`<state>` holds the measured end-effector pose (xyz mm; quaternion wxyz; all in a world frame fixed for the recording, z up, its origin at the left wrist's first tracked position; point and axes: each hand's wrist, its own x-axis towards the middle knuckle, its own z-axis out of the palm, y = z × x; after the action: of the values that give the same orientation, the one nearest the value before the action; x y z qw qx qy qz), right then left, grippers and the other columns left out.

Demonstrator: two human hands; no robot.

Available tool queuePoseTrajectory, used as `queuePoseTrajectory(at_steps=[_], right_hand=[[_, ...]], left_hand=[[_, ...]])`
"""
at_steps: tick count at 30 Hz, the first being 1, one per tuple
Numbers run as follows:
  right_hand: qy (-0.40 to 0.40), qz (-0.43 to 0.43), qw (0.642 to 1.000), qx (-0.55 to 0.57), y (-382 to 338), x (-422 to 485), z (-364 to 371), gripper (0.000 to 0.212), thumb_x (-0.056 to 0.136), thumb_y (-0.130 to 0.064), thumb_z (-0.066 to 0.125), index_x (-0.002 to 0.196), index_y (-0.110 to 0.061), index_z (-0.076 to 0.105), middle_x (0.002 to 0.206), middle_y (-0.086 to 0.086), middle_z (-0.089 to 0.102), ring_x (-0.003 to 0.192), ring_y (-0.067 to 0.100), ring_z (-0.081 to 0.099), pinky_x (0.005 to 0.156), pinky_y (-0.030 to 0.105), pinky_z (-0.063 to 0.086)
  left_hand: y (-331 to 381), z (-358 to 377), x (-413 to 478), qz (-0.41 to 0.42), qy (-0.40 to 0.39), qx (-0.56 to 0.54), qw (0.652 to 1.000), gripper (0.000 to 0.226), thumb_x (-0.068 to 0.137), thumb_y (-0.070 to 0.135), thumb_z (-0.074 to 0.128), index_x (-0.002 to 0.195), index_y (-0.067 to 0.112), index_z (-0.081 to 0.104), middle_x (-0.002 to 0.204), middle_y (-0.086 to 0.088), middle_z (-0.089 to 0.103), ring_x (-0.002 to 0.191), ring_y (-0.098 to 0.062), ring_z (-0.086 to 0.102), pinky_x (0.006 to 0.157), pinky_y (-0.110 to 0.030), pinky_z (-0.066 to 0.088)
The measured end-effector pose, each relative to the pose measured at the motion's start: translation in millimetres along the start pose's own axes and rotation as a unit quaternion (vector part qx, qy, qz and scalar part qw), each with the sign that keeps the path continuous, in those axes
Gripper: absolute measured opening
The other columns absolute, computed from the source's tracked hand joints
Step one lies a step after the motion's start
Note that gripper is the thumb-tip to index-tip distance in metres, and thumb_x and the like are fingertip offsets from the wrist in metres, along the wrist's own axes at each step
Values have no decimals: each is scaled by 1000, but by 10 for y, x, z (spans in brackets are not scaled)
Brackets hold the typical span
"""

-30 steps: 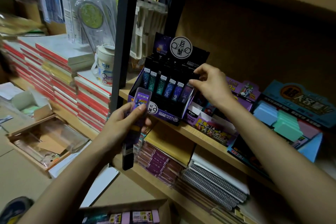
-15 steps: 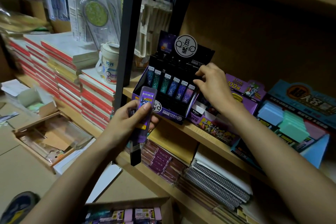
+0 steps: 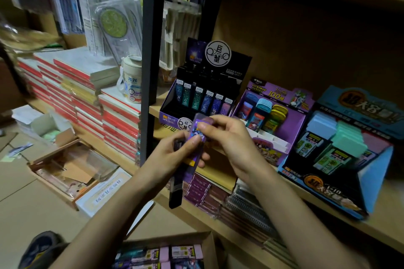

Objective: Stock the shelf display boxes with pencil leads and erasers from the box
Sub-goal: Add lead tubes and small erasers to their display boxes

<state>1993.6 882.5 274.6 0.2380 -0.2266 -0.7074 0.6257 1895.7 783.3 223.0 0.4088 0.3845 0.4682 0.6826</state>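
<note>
My left hand (image 3: pixel 172 155) holds a stack of pencil lead cases (image 3: pixel 195 135), purple on top with a dark one hanging below (image 3: pixel 176 194). My right hand (image 3: pixel 227 137) pinches the top purple case of that stack. Both hands are just in front of the black display box (image 3: pixel 203 96) of lead cases on the shelf. To its right stand a purple display box (image 3: pixel 269 116) with erasers and a blue display box (image 3: pixel 341 148) with pastel erasers. The cardboard supply box (image 3: pixel 166 253) sits at the bottom, holding several packs.
A black shelf post (image 3: pixel 150 50) rises left of the display boxes. Stacked red-edged notebooks (image 3: pixel 91 98) fill the left. Spiral notebooks (image 3: pixel 247 209) lie on the lower shelf. An open wooden tray (image 3: pixel 72 168) and a small white carton (image 3: pixel 46 126) rest on the floor.
My right hand has left the black display box and come down to the stack in my left hand, now pinching its top purple case. The camera moved closer.
</note>
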Motion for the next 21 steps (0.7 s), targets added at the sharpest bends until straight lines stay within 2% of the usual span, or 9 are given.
queuePoseTrajectory(at_steps=[2,5,8,11,14,17,19,21], right_hand=[[66,6,995,72,-1,23,-96,6,89,-10,59,85,-12,62,71,0,64,64,15,59,61,25,49],[128,-18,982,136,-13,17,-339,9,91,-7,56,85,-12,61,72,-1,67,66,7,62,57,18,51],[95,-3,990,106,39,-104,-543,9,89,-2,57,91,-9,62,75,0,71,69,9,65,57,17,53],[41,25,999,13,131,-251,-634,20,83,3,61,98,-11,63,82,5,69,70,10,64,59,17,51],[-45,51,994,-82,265,-356,-572,29,80,6,66,100,-15,61,86,6,66,72,7,64,66,18,52],[-149,90,978,-112,353,-427,-468,36,83,-3,67,115,-14,54,101,6,66,87,12,67,76,24,54],[-139,69,983,-99,337,-433,-448,33,87,-13,64,118,-14,55,106,3,65,92,10,66,76,20,52],[-81,25,993,-84,282,-417,-451,19,90,-17,60,109,-15,59,96,0,64,86,7,62,74,19,50]], left_hand=[[-12,3,-14,-2,15,16,1000,33,80,31,57,99,4,55,79,-11,72,63,-15,66,55,-19,51],[-25,10,-22,10,17,58,998,32,75,31,65,95,7,57,80,-10,72,54,-11,59,50,-18,43],[-48,13,-15,33,35,49,998,25,74,30,67,89,11,62,70,-5,66,47,-8,46,45,-15,37],[-66,-4,0,28,74,22,997,18,74,38,65,77,20,65,67,-6,55,54,-13,45,51,-21,39],[-78,20,21,31,97,17,995,19,77,38,63,75,19,65,57,3,48,47,-7,37,45,-15,32],[-109,81,36,36,85,61,994,23,82,34,60,81,11,66,56,6,49,47,-5,38,43,-14,32],[-140,143,36,37,66,85,993,31,83,32,59,86,1,63,54,7,47,45,-4,37,42,-14,30],[-166,210,32,37,53,94,993,36,82,32,59,86,-4,60,51,8,44,43,-5,35,41,-16,28]])
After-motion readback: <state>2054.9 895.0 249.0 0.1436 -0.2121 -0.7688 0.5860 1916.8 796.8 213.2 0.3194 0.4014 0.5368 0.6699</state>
